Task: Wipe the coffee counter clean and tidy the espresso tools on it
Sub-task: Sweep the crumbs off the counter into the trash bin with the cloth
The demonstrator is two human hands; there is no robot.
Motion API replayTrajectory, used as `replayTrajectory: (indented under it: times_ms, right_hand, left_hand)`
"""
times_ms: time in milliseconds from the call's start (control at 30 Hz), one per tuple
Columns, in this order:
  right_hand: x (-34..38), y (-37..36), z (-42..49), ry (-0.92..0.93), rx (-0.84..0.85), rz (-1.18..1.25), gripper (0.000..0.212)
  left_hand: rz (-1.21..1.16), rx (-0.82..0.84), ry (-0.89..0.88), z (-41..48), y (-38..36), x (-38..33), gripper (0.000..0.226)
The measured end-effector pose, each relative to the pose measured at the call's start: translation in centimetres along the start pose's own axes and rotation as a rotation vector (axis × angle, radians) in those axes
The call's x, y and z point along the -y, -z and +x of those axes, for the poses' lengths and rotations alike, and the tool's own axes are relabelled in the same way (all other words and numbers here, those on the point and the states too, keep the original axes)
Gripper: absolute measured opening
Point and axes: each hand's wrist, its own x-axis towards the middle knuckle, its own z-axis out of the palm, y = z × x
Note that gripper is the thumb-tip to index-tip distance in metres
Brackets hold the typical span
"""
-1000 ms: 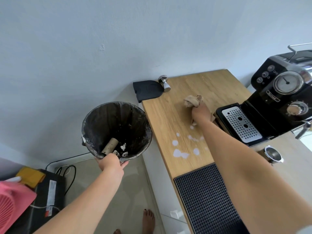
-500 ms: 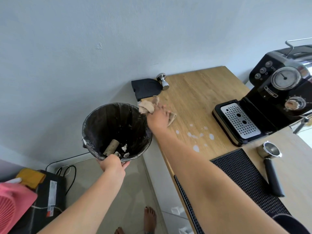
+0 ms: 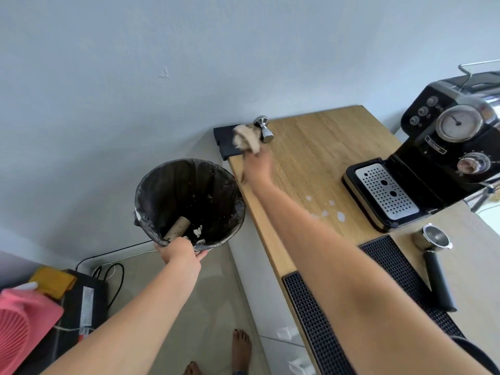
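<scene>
Up at the far left corner of the wooden counter, the right hand is clenched around a crumpled beige cloth, blurred, just beside the steel tamper and in front of the black tamping mat. White spill spots lie on the wood near the drip tray of the black espresso machine. A portafilter rests on the counter at the edge of the ribbed black bar mat. Off the counter's left edge, the left hand grips the near rim of a lined waste bin, held beside the counter, with a cardboard tube and scraps inside.
</scene>
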Motion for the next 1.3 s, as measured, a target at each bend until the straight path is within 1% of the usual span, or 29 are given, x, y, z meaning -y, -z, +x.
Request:
replayTrajectory:
  times_ms: [100, 167, 233, 300, 367, 467, 500, 533, 633, 733, 767, 800, 900, 967, 1000, 1033, 1100, 1167, 1200, 1233, 1267, 1300]
  right_hand:
    - [0.6, 5.3, 3.8, -0.014, -0.154, -0.159, 0.028]
    - [0.2, 8.7, 5.2, -0.02, -0.221, -0.297, 0.032]
    - [-0.8, 11.6, 5.9, -0.056, -0.229, -0.428, 0.035]
    - [-2.7, 12.9, 6.6, -0.137, -0.208, -0.533, 0.036]
    - [-4.4, 12.4, 7.1, -0.194, -0.187, -0.602, 0.04]
    - [-6.1, 9.8, 7.9, -0.236, -0.2, -0.679, 0.059]
    - [-6.3, 8.6, 7.7, -0.243, -0.199, -0.687, 0.062]
    - [-6.1, 7.3, 7.2, -0.232, -0.185, -0.713, 0.061]
    - [-5.1, 3.6, 4.3, -0.131, -0.116, -0.799, 0.06]
    - [-4.2, -0.3, 1.0, -0.003, 0.009, -0.868, 0.062]
    - [-3.9, -1.6, 0.0, 0.021, 0.059, -0.88, 0.063]
    - [-3.8, -2.9, -0.8, 0.052, 0.097, -0.88, 0.065]
    - [-4.2, -6.0, -2.4, 0.177, 0.208, -0.846, 0.064]
    - [-4.3, -7.0, -3.0, 0.232, 0.267, -0.751, 0.058]
    - [-4.1, -7.2, -3.2, 0.236, 0.259, -0.659, 0.055]
    - [-3.7, -7.0, -3.4, 0.221, 0.23, -0.55, 0.052]
    - [-2.9, -5.7, -2.5, 0.155, 0.156, -0.339, 0.044]
    - [-2.0, -2.9, -0.9, 0.106, 0.094, -0.188, 0.036]
    - [-1.8, -1.0, 0.5, 0.088, 0.045, -0.16, 0.033]
    - [-1.5, 1.1, 1.6, 0.066, -0.01, -0.169, 0.03]
    - [-1.3, 3.5, 2.9, 0.043, -0.07, -0.198, 0.03]
    - [-1.4, 5.6, 4.0, 0.025, -0.133, -0.243, 0.032]
  left_hand:
    - [-0.068, -0.03, 0.032, -0.7, -0.6, -0.8, 0.046]
    - [-0.053, -0.036, 0.029, -0.5, -1.0, -1.2, 0.047]
    - [-0.155, -0.048, 0.067, 0.1, -1.3, -1.3, 0.051]
    - [-0.204, -0.063, 0.076, 0.5, -1.6, -1.5, 0.051]
    - [-0.194, -0.077, 0.061, 0.4, -2.1, -1.6, 0.048]
    - [-0.205, -0.11, 0.07, 0.7, -2.4, -1.7, 0.046]
    - [-0.202, -0.101, 0.071, 0.7, -2.4, -1.8, 0.046]
    - [-0.195, -0.088, 0.064, 0.6, -2.6, -1.8, 0.047]
    - [-0.175, -0.084, 0.065, -0.1, -2.8, -1.9, 0.047]
    - [-0.156, -0.052, 0.06, -0.2, -2.6, -1.9, 0.048]
    - [-0.107, -0.044, 0.042, -0.3, -2.6, -2.0, 0.048]
    - [-0.066, -0.038, 0.029, -0.4, -2.6, -2.0, 0.049]
    - [-0.111, -0.018, 0.072, -0.4, -2.7, -2.2, 0.05]
    - [0.001, -0.012, 0.0, -0.1, -2.3, -1.8, 0.051]
    - [0.068, -0.014, -0.024, 0.0, -2.0, -1.7, 0.053]
    - [0.069, -0.022, -0.022, 0.2, -1.9, -1.6, 0.053]
    - [-0.049, -0.025, -0.002, 0.5, -1.9, -1.9, 0.048]
    - [-0.028, -0.038, 0.024, 0.2, -1.8, -2.1, 0.047]
    - [0.007, -0.035, 0.011, 0.1, -1.7, -2.1, 0.047]
    - [0.084, -0.021, -0.021, -0.2, -1.4, -1.9, 0.049]
    - [0.114, -0.022, -0.047, -0.4, -1.2, -1.8, 0.051]
    - [0.087, -0.034, -0.046, -0.3, -1.0, -1.6, 0.051]
